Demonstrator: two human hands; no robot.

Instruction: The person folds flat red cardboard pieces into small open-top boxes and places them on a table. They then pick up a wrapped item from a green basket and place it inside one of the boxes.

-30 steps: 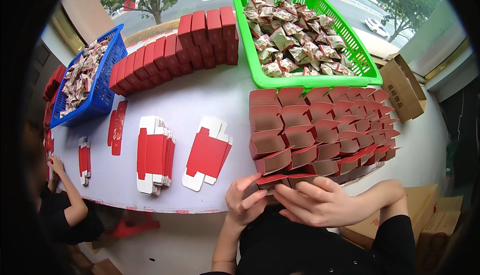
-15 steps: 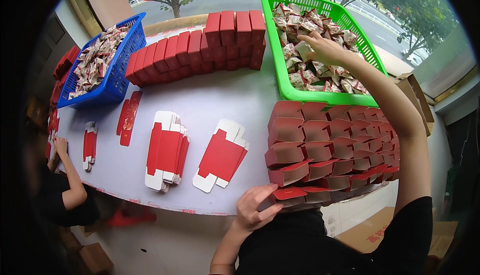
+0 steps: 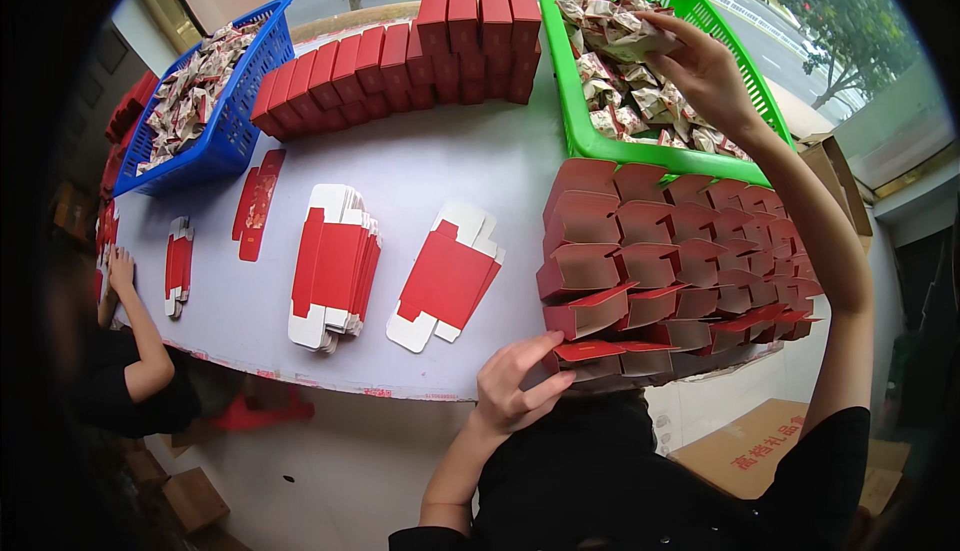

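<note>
— At one o'clock, what do the right hand [image 3: 705,71] fingers grip?
— They pinch a pale wrapped packet [image 3: 625,46] inside the green basket [image 3: 585,136], likely lifting it out.
— And at six o'clock?
— Left hand [image 3: 515,391], fingers loosely spread, steadies an open red carton [image 3: 590,351] at the bench [image 3: 500,166] edge, probably for filling.

A second ago both hands worked together at the near edge of the open red boxes [image 3: 670,261], at six o'clock. Since then the right hand [image 3: 705,66] has left them and stretched up to one o'clock, into the green basket [image 3: 590,141], where its fingers now close around a pale sachet [image 3: 625,46]. The left hand [image 3: 515,386] alone is left at the nearest box [image 3: 590,351], fingertips on its flap.
</note>
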